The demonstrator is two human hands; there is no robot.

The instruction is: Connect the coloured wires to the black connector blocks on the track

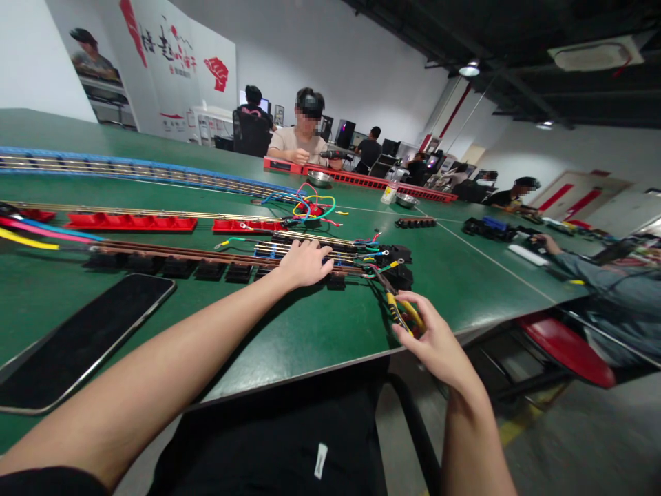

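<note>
My left hand (304, 264) lies over a long assembly of copper-coloured bars (206, 256) set on black blocks, fingers spread across the bars. My right hand (431, 339) grips pliers with yellow and black handles (396, 311). The pliers' jaws point at the assembly's right end, close to green and yellow wires with ring terminals (388, 267). Whether the jaws touch a wire is too small to tell. Black end pieces (397, 277) sit just beyond these wires. Blue, pink and yellow cables (44, 231) come off the left end.
A dark phone-like slab (87, 344) lies at the table's front left. Red trays (131, 222) and a blue rail (149, 176) lie behind the assembly. Metal bowls (320, 179) and a bottle (390, 189) stand farther back. A co-worker sits opposite with a power drill; another's sleeve (593, 279) shows at right.
</note>
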